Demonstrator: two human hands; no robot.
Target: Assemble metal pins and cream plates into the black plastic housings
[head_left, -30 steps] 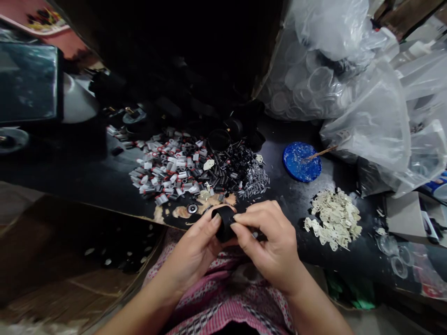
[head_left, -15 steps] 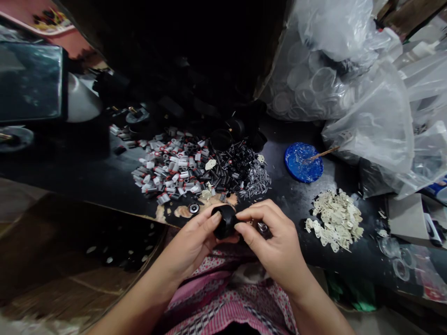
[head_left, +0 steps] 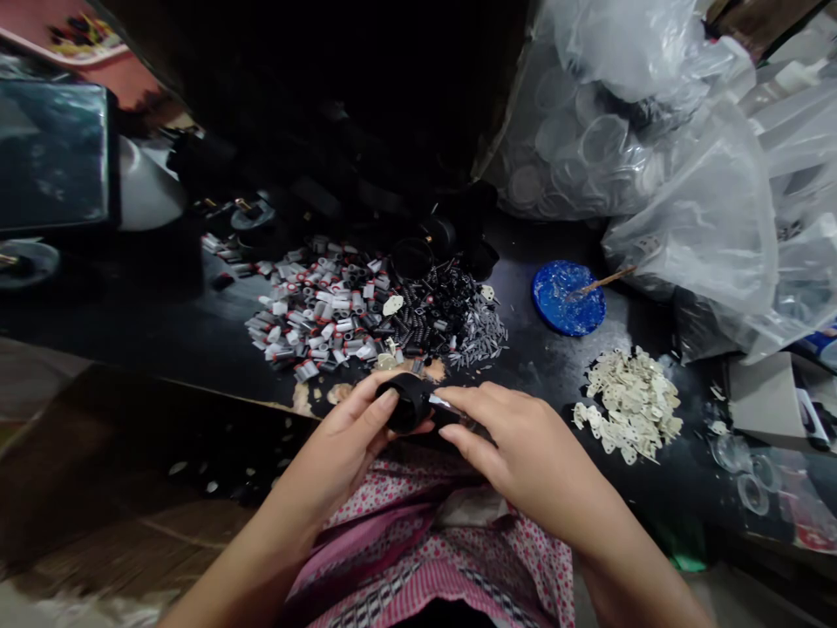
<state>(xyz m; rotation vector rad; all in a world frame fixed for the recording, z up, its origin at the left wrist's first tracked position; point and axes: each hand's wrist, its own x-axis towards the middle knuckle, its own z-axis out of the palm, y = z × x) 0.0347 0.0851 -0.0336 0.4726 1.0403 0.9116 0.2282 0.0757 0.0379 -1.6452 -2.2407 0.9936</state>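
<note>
My left hand (head_left: 359, 427) is closed around a hollow black round plastic housing (head_left: 406, 403), its open mouth tipped up toward me and the thumb at the rim. My right hand (head_left: 503, 427) is closed on a slim dark tool (head_left: 461, 413) with a shiny patch; its kind is unclear. One end of it reaches the right side of the housing. Just beyond my hands lie a heap of grey and white sleeves with red rings (head_left: 320, 314), black springs (head_left: 411, 324) and small grey pins (head_left: 480, 338).
A blue lid with paste (head_left: 568, 301) and a stick (head_left: 608, 281) sits to the right. Nearer is a pile of cream flat plates (head_left: 634, 401). Plastic bags of clear discs (head_left: 568, 157) fill the back right. At left stands a dark-screened box (head_left: 52, 157).
The housing has turned so its mouth shows more, shifting slightly left. My right hand has moved its fingers from the housing onto the slim tool, now pointed at the housing.
</note>
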